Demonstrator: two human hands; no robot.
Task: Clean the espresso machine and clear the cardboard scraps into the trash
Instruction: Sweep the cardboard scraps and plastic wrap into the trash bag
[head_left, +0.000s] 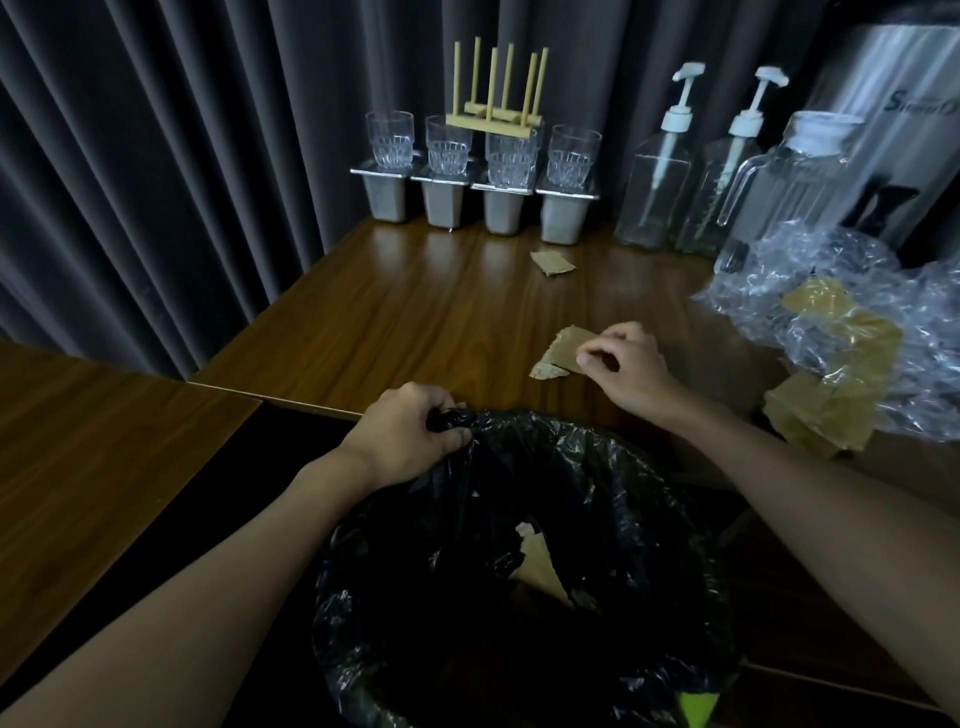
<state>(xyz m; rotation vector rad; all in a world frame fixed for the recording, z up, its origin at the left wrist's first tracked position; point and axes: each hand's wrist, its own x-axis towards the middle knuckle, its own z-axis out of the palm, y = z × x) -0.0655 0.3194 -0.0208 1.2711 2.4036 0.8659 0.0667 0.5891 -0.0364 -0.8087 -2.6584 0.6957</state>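
Observation:
My left hand (410, 423) grips the bunched rim of a black trash bag (597, 467) that lines a bin held against the table's front edge. A cardboard piece (540, 564) lies inside the bag. My right hand (626, 364) pinches a torn cardboard scrap (563, 348) lying on the wooden table (415, 317). Another small scrap (551, 262) lies farther back. More cardboard pieces (815, 415) sit at the right, partly under crumpled clear plastic wrap (841, 291). The steel machine (893, 130) stands at the far right, only partly in view.
Several glasses (511, 156) stand on steel containers (441, 200) at the back, with a wooden peg rack (493, 117) on top. Two pump bottles (657, 182) and a glass pitcher (779, 176) stand to the right. Dark curtains (182, 156) hang behind; a second wooden table (93, 447) is at left.

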